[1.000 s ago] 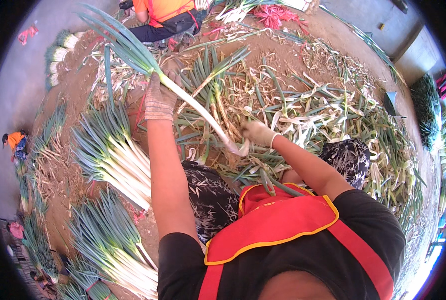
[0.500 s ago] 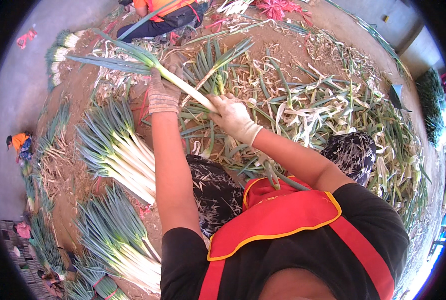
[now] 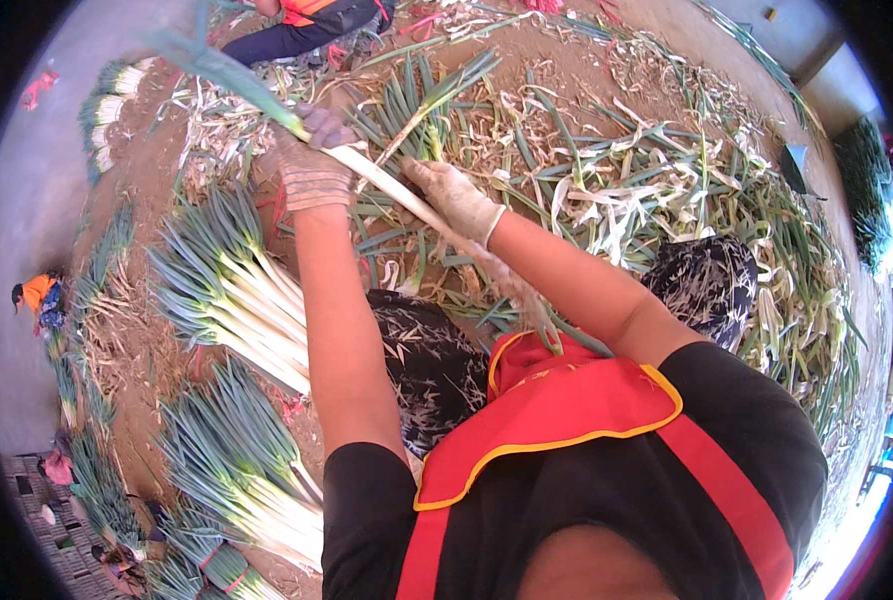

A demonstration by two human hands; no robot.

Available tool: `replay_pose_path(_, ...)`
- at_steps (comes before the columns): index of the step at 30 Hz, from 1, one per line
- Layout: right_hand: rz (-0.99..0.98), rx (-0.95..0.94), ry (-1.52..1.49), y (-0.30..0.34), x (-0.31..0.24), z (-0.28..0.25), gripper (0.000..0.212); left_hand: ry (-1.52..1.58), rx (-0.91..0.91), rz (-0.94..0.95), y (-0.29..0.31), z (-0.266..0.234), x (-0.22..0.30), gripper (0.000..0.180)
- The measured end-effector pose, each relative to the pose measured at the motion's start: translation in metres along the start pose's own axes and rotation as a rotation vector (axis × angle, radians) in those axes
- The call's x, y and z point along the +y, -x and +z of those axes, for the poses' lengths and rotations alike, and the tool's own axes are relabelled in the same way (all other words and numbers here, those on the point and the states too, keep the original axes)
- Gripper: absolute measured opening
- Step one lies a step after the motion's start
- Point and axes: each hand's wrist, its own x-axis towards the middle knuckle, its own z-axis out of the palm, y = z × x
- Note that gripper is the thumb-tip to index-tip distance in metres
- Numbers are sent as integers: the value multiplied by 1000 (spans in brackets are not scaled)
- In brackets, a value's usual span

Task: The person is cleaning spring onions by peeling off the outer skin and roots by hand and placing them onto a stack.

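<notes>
My left hand (image 3: 312, 165), in a striped, soiled glove, is closed around a long green onion (image 3: 387, 185) near where its white stem turns green. The leaves reach up and left, smeared by motion. The white stem slants down to the right, ending in blurred, brownish roots over my lap. My right hand (image 3: 457, 200), in a pale glove, is beside the stem with its fingers stretched toward the upper left. Whether it touches the stem I cannot make out. Just beyond its fingertips lie more green onions (image 3: 422, 115) on the ground.
Two piles of trimmed green onions (image 3: 252, 300) (image 3: 242, 460) lie left of my left arm. Loose leaves and peelings (image 3: 647, 215) cover the ground to the right. A person in orange (image 3: 312, 25) sits at the top; another person (image 3: 39, 297) is far left. A tied bundle (image 3: 222, 570) lies lower left.
The green onion has shifted toward the lower right, its root end now reaching over my lap. My right hand no longer grips its white end. My left hand has moved slightly up and left.
</notes>
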Motion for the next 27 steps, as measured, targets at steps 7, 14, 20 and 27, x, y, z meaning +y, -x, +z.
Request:
replay_pose_path(7,-920,-278,1133,45,55,-83,34,-143,-144,109,-3,-48,49,21)
replay_pose_path(14,-557,-151,1463,95,8,-60,26,-152,-117,107,2,-55,51,16)
replay_pose_path(20,-279,61,1551,91,72,-107,27,-176,177,127,6,-24,30,36)
replay_pose_path(27,13,7,1677,142,143,-154,27,-362,254,210,1,-31,61,45)
